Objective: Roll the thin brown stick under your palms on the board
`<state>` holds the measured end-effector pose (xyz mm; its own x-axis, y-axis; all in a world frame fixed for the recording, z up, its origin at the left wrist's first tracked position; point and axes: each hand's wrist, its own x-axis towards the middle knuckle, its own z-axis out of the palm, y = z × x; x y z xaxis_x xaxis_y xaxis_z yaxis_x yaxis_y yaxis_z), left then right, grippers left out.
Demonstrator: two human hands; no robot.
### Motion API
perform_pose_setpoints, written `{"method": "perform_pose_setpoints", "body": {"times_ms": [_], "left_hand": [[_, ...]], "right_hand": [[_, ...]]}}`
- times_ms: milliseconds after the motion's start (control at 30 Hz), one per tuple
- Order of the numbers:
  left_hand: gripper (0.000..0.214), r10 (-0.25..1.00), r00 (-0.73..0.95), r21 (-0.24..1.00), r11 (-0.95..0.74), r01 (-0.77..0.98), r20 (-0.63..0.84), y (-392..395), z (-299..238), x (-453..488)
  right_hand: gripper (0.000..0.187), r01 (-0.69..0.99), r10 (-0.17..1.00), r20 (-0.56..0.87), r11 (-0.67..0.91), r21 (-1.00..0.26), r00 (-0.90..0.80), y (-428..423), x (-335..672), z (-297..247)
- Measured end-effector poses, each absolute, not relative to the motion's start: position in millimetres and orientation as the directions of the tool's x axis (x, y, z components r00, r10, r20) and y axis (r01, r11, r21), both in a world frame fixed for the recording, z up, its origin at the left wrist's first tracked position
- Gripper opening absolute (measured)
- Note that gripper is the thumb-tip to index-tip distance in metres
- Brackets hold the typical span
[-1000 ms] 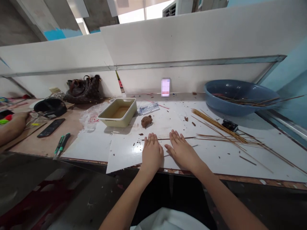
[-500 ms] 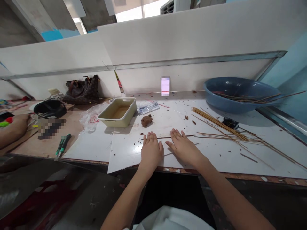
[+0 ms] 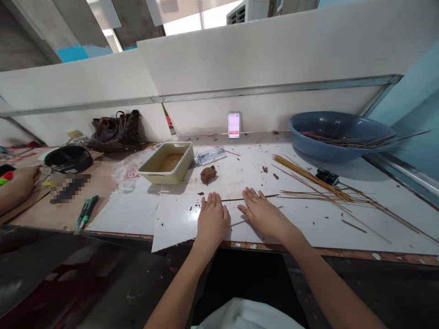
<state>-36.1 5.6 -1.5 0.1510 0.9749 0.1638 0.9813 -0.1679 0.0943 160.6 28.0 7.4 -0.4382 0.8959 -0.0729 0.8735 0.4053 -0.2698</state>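
Observation:
My left hand (image 3: 211,219) and my right hand (image 3: 263,214) lie flat, palms down, side by side on the white board (image 3: 178,214) near the table's front edge. Their fingers are stretched out and hold nothing. A thin brown-coated stick (image 3: 236,199) lies under the fingertips of both hands. A second thin stick (image 3: 240,222) shows between the two hands. A lump of brown paste (image 3: 208,174) sits a little beyond my left hand.
A cream tray (image 3: 167,163) stands at the left of the paste. Several bare sticks (image 3: 318,187) fan out at the right, before a blue basin (image 3: 339,135) holding more. A handbag (image 3: 115,131), green pens (image 3: 86,211) and another person's arm (image 3: 15,189) are at the left.
Both hands have stayed flat on the stick and slid only slightly, first away from me and then back toward me. The view has shifted a little.

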Motion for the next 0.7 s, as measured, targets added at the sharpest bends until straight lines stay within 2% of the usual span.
{"method": "perform_pose_setpoints", "body": {"times_ms": [233,467,600,700], "left_hand": [[0.056,0.949,0.190,0.032,-0.205,0.978,0.251,-29.1,-20.2,-42.1],[0.056,0.969,0.146,0.061,-0.161,0.985,0.202,3.8,-8.0,-37.5],[0.056,0.952,0.176,0.043,-0.192,0.980,0.252,-18.9,-17.2,-41.2],[0.057,0.939,0.195,0.043,-0.216,0.975,0.284,-36.7,-27.9,-46.8]], "right_hand": [[0.084,0.862,0.899,0.050,0.431,-0.268,-0.434,-5.5,168.5,-16.1],[0.086,0.884,0.915,0.019,0.393,-0.254,-0.402,25.9,160.8,-7.5],[0.087,0.873,0.907,0.082,0.419,-0.251,-0.412,5.2,165.5,-17.3],[0.089,0.863,0.897,0.075,0.440,-0.250,-0.436,-10.5,170.1,-22.1]]}}
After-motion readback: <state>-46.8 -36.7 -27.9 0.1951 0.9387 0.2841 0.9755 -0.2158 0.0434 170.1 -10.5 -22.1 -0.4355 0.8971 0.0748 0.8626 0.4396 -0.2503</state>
